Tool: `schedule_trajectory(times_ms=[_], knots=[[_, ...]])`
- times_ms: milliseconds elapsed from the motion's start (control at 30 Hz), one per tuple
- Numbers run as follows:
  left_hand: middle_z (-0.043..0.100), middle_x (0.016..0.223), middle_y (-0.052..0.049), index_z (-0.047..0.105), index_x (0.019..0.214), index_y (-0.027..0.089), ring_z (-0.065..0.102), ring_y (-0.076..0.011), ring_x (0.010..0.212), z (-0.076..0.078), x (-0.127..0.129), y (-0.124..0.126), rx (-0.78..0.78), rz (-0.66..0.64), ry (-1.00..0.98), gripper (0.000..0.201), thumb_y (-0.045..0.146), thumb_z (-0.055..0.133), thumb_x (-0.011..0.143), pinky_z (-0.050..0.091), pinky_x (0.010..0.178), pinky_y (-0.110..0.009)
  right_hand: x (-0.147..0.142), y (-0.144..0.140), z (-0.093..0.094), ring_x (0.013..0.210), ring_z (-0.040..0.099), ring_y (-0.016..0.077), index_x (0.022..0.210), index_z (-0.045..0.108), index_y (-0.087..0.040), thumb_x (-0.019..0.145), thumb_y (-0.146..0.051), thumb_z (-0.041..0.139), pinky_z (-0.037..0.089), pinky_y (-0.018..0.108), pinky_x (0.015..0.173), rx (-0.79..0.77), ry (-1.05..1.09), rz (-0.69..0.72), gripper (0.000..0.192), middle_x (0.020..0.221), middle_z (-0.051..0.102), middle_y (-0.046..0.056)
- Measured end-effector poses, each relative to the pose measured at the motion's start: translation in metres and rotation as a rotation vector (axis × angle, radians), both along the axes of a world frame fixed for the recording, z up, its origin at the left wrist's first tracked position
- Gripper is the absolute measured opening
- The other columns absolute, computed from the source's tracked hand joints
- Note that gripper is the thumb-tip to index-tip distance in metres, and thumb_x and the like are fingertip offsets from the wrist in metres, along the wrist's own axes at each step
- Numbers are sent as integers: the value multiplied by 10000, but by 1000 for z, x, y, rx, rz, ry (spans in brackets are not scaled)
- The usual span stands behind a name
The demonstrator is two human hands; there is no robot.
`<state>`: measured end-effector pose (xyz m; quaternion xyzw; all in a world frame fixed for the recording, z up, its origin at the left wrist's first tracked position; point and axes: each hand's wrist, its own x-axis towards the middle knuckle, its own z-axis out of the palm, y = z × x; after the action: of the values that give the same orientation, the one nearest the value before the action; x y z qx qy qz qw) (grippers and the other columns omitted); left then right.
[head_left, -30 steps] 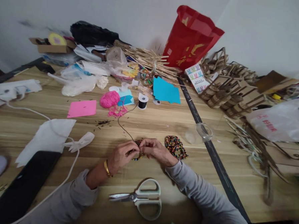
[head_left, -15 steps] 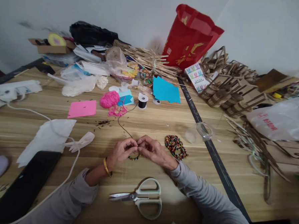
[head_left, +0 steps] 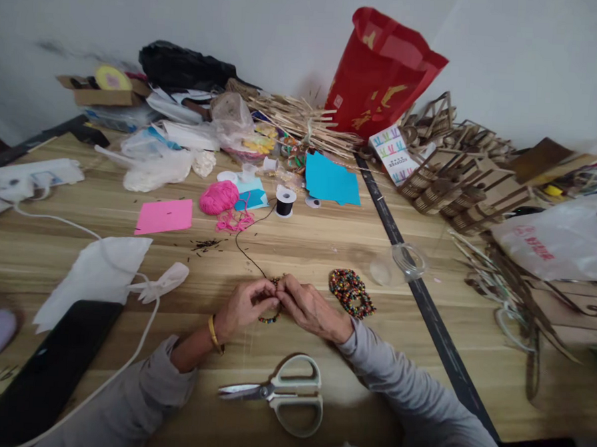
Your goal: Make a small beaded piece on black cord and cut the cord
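Observation:
My left hand and my right hand meet over the table, fingertips pinched together. Between them is a beaded bracelet of small multicoloured beads, its lower loop hanging below the fingers; the exact grip point is hidden. A thin black cord runs from the hands up to a spool of black cord. Right of my right hand lies a coiled heap of multicoloured bead strings. Scissors with pale handles rest below the hands, blades pointing left.
Small black pieces lie scattered beside a pink paper and pink yarn. A black phone-like slab and a white cable are at left. Clear round containers sit at right. Behind stand a red bag and woven baskets.
My right hand has turned slightly, its fingers now pointing lower over the left fingertips. The bracelet loop has shifted a little to the right. The scissors and spool stay put.

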<state>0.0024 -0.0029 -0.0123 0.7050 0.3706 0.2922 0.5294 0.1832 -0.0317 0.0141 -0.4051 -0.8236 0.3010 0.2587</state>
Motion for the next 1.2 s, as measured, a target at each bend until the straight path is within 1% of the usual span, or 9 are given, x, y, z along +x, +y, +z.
schedule_trajectory(times_ms=[133, 333, 400, 500, 633, 800, 933, 1067, 1200], knots=[[628, 710, -38, 620, 762, 121, 556, -141, 658, 2, 0, -1, -11, -36, 4, 127, 246, 600, 768, 446, 624, -237, -1, -1, -5, 579, 464, 142, 946, 386, -180, 956, -198, 282, 399, 260, 568, 101, -78, -10, 106, 744, 493, 27], [621, 704, -38, 631, 759, 121, 548, -143, 661, 6, -2, -1, -29, -71, 3, 154, 268, 590, 781, 437, 638, -248, -2, -3, -9, 595, 480, 145, 948, 377, -190, 957, -207, 269, 412, 264, 568, 157, -50, -49, 109, 769, 514, 50], [623, 734, -48, 630, 754, 121, 559, -154, 700, 6, -2, 0, -31, -81, -35, 163, 277, 593, 783, 443, 675, -263, -2, -3, -8, 579, 460, 140, 948, 381, -193, 958, -220, 272, 404, 263, 558, 133, -24, -70, 113, 759, 507, 44], [626, 777, -61, 626, 726, 125, 567, -165, 758, 6, -2, 1, -18, -91, -107, 178, 289, 599, 789, 443, 715, -272, -3, -4, -4, 533, 405, 130, 939, 389, -199, 959, -243, 286, 374, 258, 530, 28, 38, -101, 114, 697, 478, 19], [605, 708, -39, 620, 694, 132, 531, -143, 680, 9, -2, 3, -30, -64, -139, 198, 307, 612, 786, 422, 648, -249, -3, -3, 0, 537, 381, 118, 918, 413, -204, 960, -283, 319, 340, 244, 520, -146, 178, -119, 130, 657, 456, -4], [564, 651, -12, 600, 691, 136, 491, -124, 617, 10, -4, 5, -185, 19, -159, 202, 325, 630, 754, 399, 582, -225, -2, 2, -2, 565, 372, 89, 903, 490, -156, 934, -339, 414, 302, 204, 511, -273, 299, -102, 200, 663, 456, -20], [546, 657, 4, 582, 700, 140, 485, -117, 621, 6, -5, 6, -252, 113, -195, 185, 309, 648, 736, 393, 574, -214, -1, 5, -6, 598, 404, 88, 855, 542, -125, 890, -325, 501, 313, 196, 533, -277, 335, -90, 207, 678, 491, -8], [568, 711, -7, 584, 697, 141, 510, -124, 684, 5, -5, 6, -224, 117, -226, 163, 282, 635, 759, 408, 639, -223, -1, 5, -5, 616, 417, 94, 813, 560, -127, 876, -267, 506, 325, 201, 560, -231, 285, -109, 162, 688, 510, -3], [584, 755, -25, 582, 691, 141, 529, -143, 725, 8, -3, 4, -206, 118, -248, 179, 298, 627, 765, 422, 672, -243, 0, 5, -3, 606, 401, 89, 785, 549, -128, 866, -222, 505, 311, 197, 552, -198, 246, -83, 132, 684, 503, -8]])
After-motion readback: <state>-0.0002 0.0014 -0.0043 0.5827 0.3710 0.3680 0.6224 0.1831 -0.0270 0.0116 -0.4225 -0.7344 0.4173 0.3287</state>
